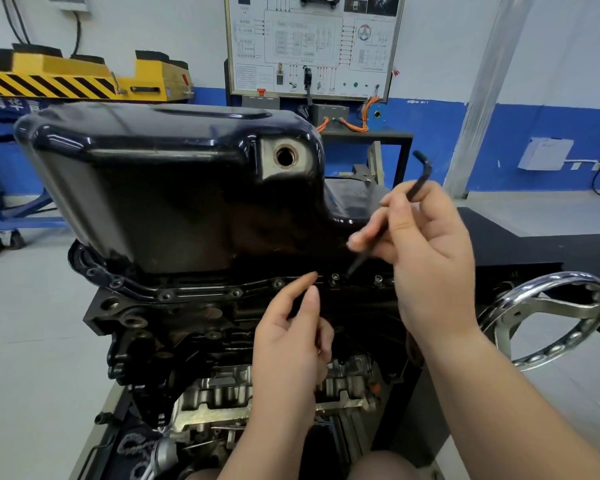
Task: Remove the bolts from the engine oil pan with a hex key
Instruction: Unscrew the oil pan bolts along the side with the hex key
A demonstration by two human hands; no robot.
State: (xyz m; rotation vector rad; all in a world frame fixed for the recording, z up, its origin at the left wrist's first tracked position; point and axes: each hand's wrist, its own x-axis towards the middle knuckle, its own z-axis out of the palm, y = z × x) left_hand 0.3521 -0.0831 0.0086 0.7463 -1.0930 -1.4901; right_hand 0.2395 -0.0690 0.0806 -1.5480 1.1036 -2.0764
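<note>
My right hand pinches the hex key by a mid-frame bolt; left hand loose, empty; I'd seat it squarely first.

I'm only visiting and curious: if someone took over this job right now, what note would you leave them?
Right hand grips the hex key, its tip down at the oil pan flange, beside a raised bolt.
Left hand holds nothing visible, forefinger stretched toward the flange.
Done: that bolt and a second bolt appear to stand proud, perhaps loosened.
Left: those two, plus the seated bolts along the near flange.
</note>
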